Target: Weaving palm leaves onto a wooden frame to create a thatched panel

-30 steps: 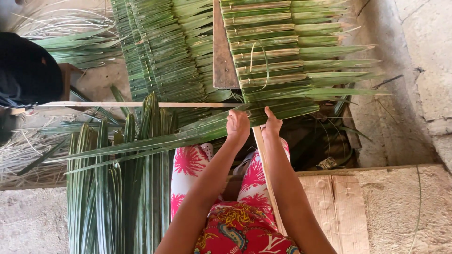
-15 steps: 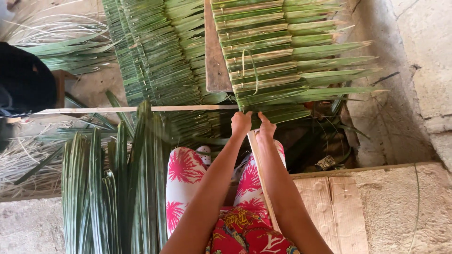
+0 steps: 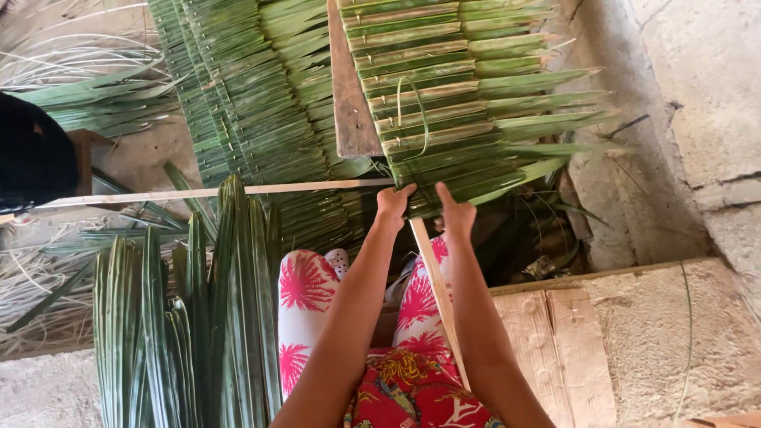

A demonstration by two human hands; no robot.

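Observation:
A half-made thatch panel [image 3: 468, 95] of folded green palm leaves runs away from me along a pale wooden slat [image 3: 434, 273] that rests between my knees. My left hand [image 3: 394, 203] and my right hand [image 3: 456, 214] pinch the nearest folded palm leaf [image 3: 476, 184] at the panel's lower end, one on each side of the slat. The leaf's free end points right, like the others. A loose thin strip [image 3: 420, 103] curls over the panel.
A bundle of long loose leaves [image 3: 190, 317] stands at my left. Finished panels [image 3: 238, 95] lie stacked behind it, beside a wooden board [image 3: 346, 87]. A thin stick [image 3: 198, 192] crosses left. A dark-clothed person [image 3: 32, 150] is at far left. A concrete ledge [image 3: 674, 333] lies right.
The long leaf that stretched out to the left has been folded over the slat and now lies to the right. Both hands have shifted slightly up onto the fold.

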